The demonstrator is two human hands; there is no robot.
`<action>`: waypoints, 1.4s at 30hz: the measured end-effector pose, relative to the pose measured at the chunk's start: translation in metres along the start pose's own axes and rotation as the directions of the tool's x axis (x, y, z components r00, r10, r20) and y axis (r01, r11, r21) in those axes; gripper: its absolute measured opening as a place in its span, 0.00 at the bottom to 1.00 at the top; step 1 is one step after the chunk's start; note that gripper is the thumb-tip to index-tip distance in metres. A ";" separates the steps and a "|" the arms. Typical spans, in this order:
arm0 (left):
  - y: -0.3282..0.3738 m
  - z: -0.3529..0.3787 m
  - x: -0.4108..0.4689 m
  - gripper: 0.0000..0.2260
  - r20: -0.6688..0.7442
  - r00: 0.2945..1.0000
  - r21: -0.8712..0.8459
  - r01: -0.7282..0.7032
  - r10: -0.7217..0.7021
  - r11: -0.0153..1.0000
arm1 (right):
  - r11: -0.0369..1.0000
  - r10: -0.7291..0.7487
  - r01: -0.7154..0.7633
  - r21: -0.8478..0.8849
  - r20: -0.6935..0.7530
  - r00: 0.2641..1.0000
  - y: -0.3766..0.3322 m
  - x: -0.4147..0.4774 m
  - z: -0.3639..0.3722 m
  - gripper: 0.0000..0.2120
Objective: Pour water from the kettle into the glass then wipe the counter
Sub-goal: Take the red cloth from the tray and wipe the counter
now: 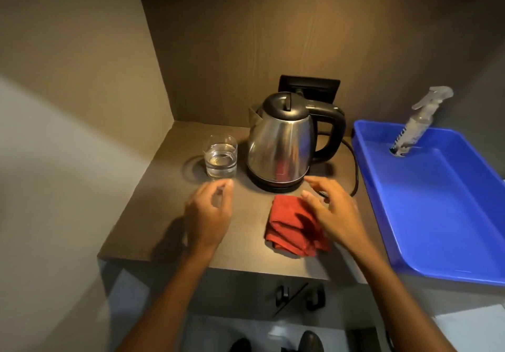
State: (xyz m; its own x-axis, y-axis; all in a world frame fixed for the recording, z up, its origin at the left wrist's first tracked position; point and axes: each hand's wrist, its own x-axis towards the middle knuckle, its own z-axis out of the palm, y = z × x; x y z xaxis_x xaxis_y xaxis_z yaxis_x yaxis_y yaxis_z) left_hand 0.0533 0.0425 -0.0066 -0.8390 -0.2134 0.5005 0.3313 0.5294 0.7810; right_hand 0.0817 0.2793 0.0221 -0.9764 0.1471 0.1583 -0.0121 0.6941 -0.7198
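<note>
A steel kettle with a black lid and handle stands upright on its base at the back of the dark counter. Left of it is a clear glass holding water. A folded red cloth lies in front of the kettle. My right hand hovers over the cloth's right side with fingers spread, holding nothing. My left hand floats just in front of the glass, fingers loosely curled and apart, empty.
A blue tray sits to the right with a spray bottle standing in its far corner. The kettle's cord runs to a black wall socket. Walls close in behind and on the left. Drawer handles show below the counter edge.
</note>
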 end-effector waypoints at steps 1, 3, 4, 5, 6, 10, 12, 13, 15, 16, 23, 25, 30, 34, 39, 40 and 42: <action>-0.008 0.000 0.008 0.06 -0.029 0.999 0.027 -0.032 0.033 0.999 | 0.998 -0.055 0.056 -0.036 0.019 0.998 0.000 -0.006 0.006 0.15; -0.019 0.002 0.021 0.11 -0.024 0.999 0.073 -0.035 0.037 0.997 | 0.978 -0.100 0.116 -0.176 0.095 0.990 0.002 -0.017 0.021 0.19; -0.026 0.004 0.027 0.15 -0.001 1.000 0.091 -0.010 0.010 0.996 | 0.960 -0.079 0.110 -0.257 0.127 0.989 0.003 -0.021 0.029 0.23; -0.033 0.006 0.033 0.20 0.029 0.999 0.110 0.026 -0.029 0.994 | 0.943 -0.039 0.085 -0.322 0.146 0.989 0.004 -0.025 0.037 0.27; -0.040 0.009 0.039 0.25 0.067 0.994 0.131 0.072 -0.081 0.989 | 0.931 0.004 0.052 -0.360 0.154 0.988 0.006 -0.028 0.044 0.31; -0.057 0.022 0.063 0.47 0.241 0.924 0.149 0.267 -0.297 0.952 | 0.936 0.084 -0.039 -0.351 0.114 0.990 0.010 -0.038 0.063 0.39; -0.057 0.031 0.072 0.52 0.272 0.895 0.124 0.332 -0.354 0.935 | 0.919 0.097 -0.050 -0.391 0.099 0.990 0.008 -0.038 0.069 0.41; -0.056 0.035 0.076 0.53 0.262 0.892 0.118 0.348 -0.367 0.930 | 0.908 0.101 -0.055 -0.416 0.090 0.991 0.005 -0.037 0.072 0.42; -0.056 0.042 0.080 0.53 0.211 0.904 0.121 0.353 -0.372 0.928 | 0.898 0.094 -0.042 -0.439 0.098 0.991 -0.006 -0.034 0.080 0.42; -0.056 0.044 0.080 0.52 0.190 0.909 0.122 0.352 -0.370 0.928 | 0.902 0.084 -0.021 -0.432 0.127 0.988 -0.012 -0.034 0.086 0.40; -0.057 0.043 0.084 0.45 0.162 0.913 0.059 0.371 -0.375 0.927 | 0.821 -0.094 0.247 -0.516 0.304 0.948 -0.023 -0.058 0.095 0.30; -0.055 0.037 0.085 0.48 0.159 0.908 0.003 0.391 -0.387 0.920 | 0.792 -0.047 0.182 -0.583 0.239 0.970 -0.013 -0.057 0.082 0.31; -0.055 0.012 0.091 0.45 0.130 0.927 0.035 0.351 -0.352 0.936 | 0.850 0.078 0.093 -0.519 0.298 0.951 -0.014 -0.037 0.099 0.32; -0.056 -0.002 0.101 0.40 0.057 0.942 0.053 0.328 -0.331 0.943 | 0.899 -0.076 0.226 -0.376 0.375 0.924 -0.046 -0.021 0.139 0.31; -0.057 -0.016 0.107 0.39 0.021 0.960 0.091 0.276 -0.279 0.957 | 0.876 -0.125 0.248 -0.414 0.302 0.945 -0.070 0.031 0.169 0.32; -0.058 -0.019 0.108 0.39 0.015 0.961 0.090 0.275 -0.277 0.957 | 0.879 -0.099 0.215 -0.427 0.277 0.956 -0.073 0.042 0.175 0.32; -0.059 -0.023 0.109 0.40 0.004 0.960 0.080 0.278 -0.279 0.957 | 0.886 -0.051 0.162 -0.434 0.256 0.965 -0.079 0.063 0.185 0.32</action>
State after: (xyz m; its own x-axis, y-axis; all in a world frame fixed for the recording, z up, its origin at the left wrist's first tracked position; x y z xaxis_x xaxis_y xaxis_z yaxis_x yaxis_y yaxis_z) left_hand -0.0478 -0.0306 0.0106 -0.8998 -0.3495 0.2611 0.0493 0.5132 0.8568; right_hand -0.0184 0.1028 -0.0362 -0.9971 -0.0742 0.0166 -0.0757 0.9447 -0.3192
